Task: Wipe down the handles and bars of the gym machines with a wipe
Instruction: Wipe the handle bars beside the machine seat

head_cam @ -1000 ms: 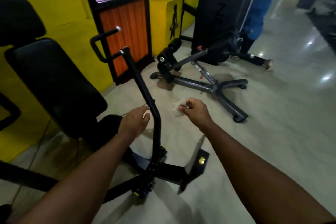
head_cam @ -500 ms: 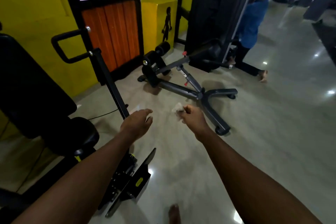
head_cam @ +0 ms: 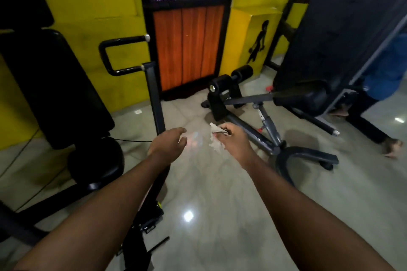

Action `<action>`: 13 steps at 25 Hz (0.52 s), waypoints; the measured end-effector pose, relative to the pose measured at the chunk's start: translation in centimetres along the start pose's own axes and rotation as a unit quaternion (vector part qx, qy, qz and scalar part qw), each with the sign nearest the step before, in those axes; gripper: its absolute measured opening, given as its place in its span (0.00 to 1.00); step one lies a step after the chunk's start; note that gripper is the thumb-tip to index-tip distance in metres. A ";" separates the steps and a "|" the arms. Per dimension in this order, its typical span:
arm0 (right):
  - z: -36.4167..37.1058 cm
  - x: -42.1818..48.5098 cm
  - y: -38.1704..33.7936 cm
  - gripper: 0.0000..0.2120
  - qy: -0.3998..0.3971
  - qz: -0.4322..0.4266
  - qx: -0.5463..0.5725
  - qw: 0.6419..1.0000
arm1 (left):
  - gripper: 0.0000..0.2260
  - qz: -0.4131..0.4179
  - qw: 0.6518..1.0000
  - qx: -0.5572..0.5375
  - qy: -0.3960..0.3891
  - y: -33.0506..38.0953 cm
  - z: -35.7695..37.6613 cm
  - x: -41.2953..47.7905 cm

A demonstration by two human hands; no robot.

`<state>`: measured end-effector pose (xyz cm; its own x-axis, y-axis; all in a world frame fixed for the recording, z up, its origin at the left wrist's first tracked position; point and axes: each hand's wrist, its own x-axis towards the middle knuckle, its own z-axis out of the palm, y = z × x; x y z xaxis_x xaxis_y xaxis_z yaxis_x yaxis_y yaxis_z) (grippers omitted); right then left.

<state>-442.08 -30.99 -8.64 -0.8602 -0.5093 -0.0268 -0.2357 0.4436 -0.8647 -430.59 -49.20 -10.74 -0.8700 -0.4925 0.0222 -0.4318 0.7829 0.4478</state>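
Observation:
My right hand (head_cam: 234,142) grips a crumpled white wipe (head_cam: 217,139) in mid-air over the floor. My left hand (head_cam: 166,146) reaches forward a little to its left, fingers nearly straight, with a small white scrap (head_cam: 182,138) pinched at its fingertips. The left hand hovers just in front of the machine's dark upright bar (head_cam: 155,99) without gripping it. At the top of that bar sits a black looped handle (head_cam: 119,57), well above both hands.
The machine's black padded seat and backrest (head_cam: 44,77) stand at the left. A grey adjustable bench (head_cam: 262,121) lies just beyond my right hand. A person in blue (head_cam: 385,68) stands at far right. An orange-panelled door (head_cam: 189,46) is in the yellow wall; a cable (head_cam: 132,140) runs along the floor.
My view has swung and the upright bar now stands straighter in front of me. Both hands stay raised, a short gap apart, the right still gripping the wipe.

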 end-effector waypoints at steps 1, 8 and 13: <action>0.2 1.6 -0.6 0.08 0.004 -0.007 0.004 1.000 | 0.18 -0.003 1.000 0.012 0.002 -0.2 -0.6 0.9; 5.7 20.1 -3.7 0.04 -0.145 -0.086 0.127 0.977 | 0.18 -0.164 0.982 0.043 0.083 -4.0 -3.2 11.3; 11.3 29.6 -6.0 0.04 -0.180 -0.085 0.173 0.965 | 0.19 -0.240 0.963 0.049 0.115 -6.6 -5.5 16.5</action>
<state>-461.01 -57.03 -9.88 -0.5946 -0.8040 0.0109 -0.1404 0.0905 -0.9859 -440.78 -64.55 -8.46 -0.4942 -0.8686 0.0371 -0.8007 0.4713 0.3698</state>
